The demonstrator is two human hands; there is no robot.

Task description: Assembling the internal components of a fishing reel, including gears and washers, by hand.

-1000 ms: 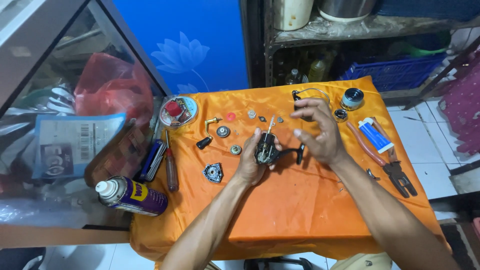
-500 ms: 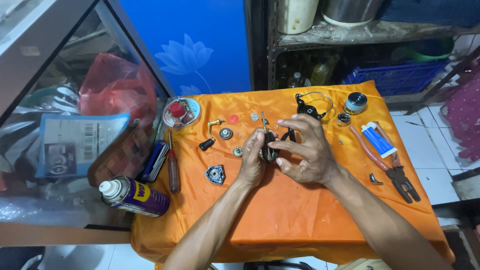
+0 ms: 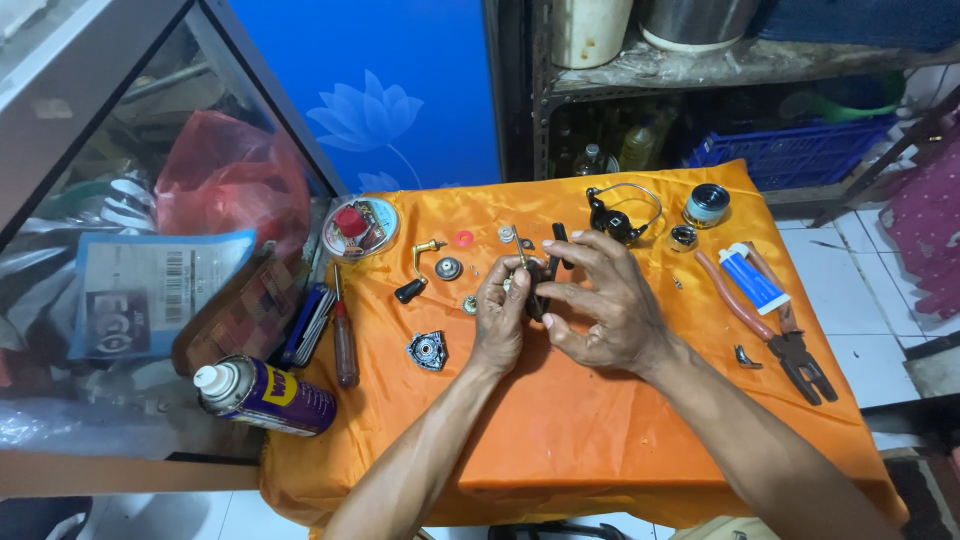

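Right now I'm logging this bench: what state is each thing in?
Left hand: gripping the dark reel body.
Right hand: fingers on the same body.
Spray can: lying on its side, capped.
Pliers: lying flat, jaws shut.
Screwdriver: lying untouched.
Crank handle: detached, on the orange cloth.
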